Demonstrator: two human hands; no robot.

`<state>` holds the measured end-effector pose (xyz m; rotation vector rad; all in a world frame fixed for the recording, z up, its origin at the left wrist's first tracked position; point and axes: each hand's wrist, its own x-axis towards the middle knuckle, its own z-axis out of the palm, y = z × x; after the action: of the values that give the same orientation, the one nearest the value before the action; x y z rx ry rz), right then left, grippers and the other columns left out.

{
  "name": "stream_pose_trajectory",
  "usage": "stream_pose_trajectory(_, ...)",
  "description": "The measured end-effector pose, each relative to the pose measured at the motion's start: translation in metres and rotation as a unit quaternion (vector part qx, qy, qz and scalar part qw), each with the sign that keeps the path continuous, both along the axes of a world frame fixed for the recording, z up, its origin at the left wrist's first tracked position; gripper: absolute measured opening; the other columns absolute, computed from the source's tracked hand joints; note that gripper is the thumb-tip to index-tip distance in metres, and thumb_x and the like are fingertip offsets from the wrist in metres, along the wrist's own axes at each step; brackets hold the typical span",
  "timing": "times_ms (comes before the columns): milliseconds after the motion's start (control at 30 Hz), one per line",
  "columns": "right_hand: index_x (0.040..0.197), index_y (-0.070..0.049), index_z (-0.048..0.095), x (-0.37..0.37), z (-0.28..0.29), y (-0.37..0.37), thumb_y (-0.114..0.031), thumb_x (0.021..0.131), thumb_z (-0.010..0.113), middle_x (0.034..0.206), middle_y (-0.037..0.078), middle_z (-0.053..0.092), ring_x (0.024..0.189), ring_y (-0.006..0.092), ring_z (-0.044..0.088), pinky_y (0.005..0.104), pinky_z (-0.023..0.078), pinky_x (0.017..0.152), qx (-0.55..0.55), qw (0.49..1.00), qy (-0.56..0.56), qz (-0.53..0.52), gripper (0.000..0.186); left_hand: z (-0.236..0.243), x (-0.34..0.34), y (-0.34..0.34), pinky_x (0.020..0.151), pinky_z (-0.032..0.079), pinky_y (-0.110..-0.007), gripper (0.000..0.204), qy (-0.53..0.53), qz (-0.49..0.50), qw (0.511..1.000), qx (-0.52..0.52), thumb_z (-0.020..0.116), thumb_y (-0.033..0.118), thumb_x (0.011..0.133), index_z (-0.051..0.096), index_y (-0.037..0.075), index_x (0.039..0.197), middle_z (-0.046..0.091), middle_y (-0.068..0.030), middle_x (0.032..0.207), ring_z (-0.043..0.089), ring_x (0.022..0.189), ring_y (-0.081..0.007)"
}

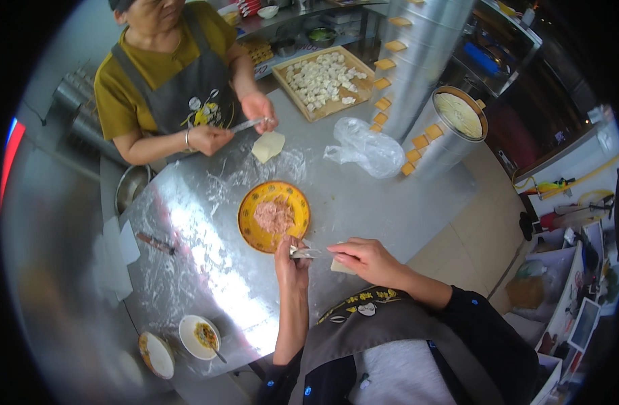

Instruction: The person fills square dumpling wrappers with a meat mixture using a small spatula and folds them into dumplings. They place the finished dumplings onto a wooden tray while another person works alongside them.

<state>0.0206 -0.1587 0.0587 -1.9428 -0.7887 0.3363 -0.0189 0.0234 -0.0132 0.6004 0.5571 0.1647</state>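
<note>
My left hand (292, 262) is curled closed at the near edge of the yellow patterned plate (246, 233), around a small pale wrapper that its fingers mostly hide. My right hand (370, 260) pinches one end of a flat metal filling spatula (313, 254), whose blade reaches leftward to the wrapper in my left hand. Pink minced filling (274, 214) lies heaped on the plate. Under my right fingers, pale square wrappers (341, 267) rest on the table.
Across the metal table (363, 209), a co-worker (181, 88) holds a similar flat tool above more wrappers (267, 146). A wooden tray (316, 116) of dumplings, a plastic bag (369, 150) and tall stacked steamers (417, 61) stand at the back. Bowls (200, 337) sit near left.
</note>
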Motion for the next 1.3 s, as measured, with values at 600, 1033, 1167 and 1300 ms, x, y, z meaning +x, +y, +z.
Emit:
stream_pose_trajectory(600,0.105,-0.002,0.062,0.075,-0.017,-0.174,-0.014,0.090,0.051,0.064,-0.006,0.047,0.051,0.0018,0.037,0.0183,0.029,0.045,0.122,0.904,0.263,-0.315,0.022,-0.033,0.339,-0.052,0.102,0.032,-0.045,0.075,-0.074,-0.109,0.991,0.020,0.050,0.042,0.089,0.008,0.003,0.139,0.008,-0.0231,0.141,0.025,0.128,-0.0367)
stream_pose_trajectory(1033,0.104,-0.002,0.051,0.055,-0.077,-0.134,-0.022,0.095,0.042,0.065,-0.005,0.034,0.049,0.0032,0.027,0.0206,0.025,0.045,0.283,0.822,0.412,-0.274,0.023,-0.117,0.020,-0.072,0.067,0.044,-0.031,0.008,0.039,-0.178,0.715,0.674,0.063,0.005,0.073,0.061,0.000,0.079,0.056,-0.0110,0.072,0.055,0.070,-0.0237)
stream_pose_trajectory(1167,0.102,-0.001,0.049,0.038,-0.103,-0.101,-0.017,0.096,0.041,0.063,-0.004,0.034,0.051,0.0044,0.028,0.0217,0.028,0.047,0.215,0.855,0.409,-0.235,0.019,-0.137,-0.001,-0.080,0.067,0.043,-0.038,0.008,0.020,-0.147,0.658,0.738,0.062,0.001,0.068,0.056,0.000,0.074,0.053,-0.0138,0.073,0.052,0.073,-0.0310)
stream_pose_trajectory(1300,0.095,-0.001,0.052,0.021,-0.138,-0.075,-0.019,0.092,0.049,0.065,-0.004,0.040,0.054,0.0046,0.032,0.0221,0.031,0.049,0.127,0.918,0.312,-0.208,0.018,-0.144,-0.004,-0.077,0.066,0.042,-0.040,0.011,-0.006,-0.145,0.660,0.737,0.062,0.001,0.068,0.054,0.000,0.077,0.053,-0.0153,0.078,0.051,0.074,-0.0325)
